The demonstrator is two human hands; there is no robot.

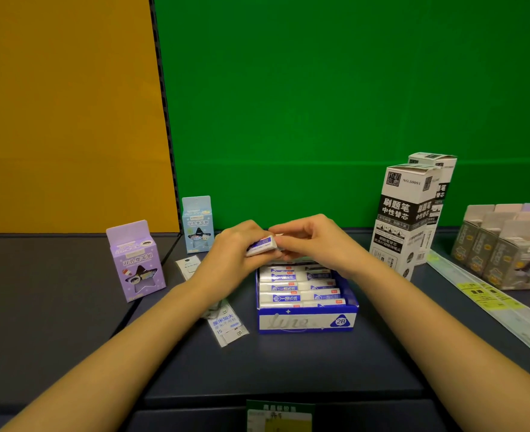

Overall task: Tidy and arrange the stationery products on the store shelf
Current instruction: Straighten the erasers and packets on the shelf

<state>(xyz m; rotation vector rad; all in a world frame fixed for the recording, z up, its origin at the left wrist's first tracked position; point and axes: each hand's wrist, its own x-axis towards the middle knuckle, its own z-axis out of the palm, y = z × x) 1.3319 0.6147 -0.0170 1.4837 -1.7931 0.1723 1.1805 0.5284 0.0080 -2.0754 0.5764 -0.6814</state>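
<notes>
Above the blue tray, left hand and right hand pinch one eraser, apparently wrapped; misalignment could jam rows.

Both forearms are bare to the frame edge, and the left hand and right hand are ungloved.

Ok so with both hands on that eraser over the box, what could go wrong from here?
1. The eraser is pinched between the left hand and right hand above the blue box; a slip could drop it crooked onto the neat rows.
2. The right forearm passes close to the tall refill boxes; a wide swing might topple them.
3. The left forearm lies over the ruler packet and could drag it.
</notes>
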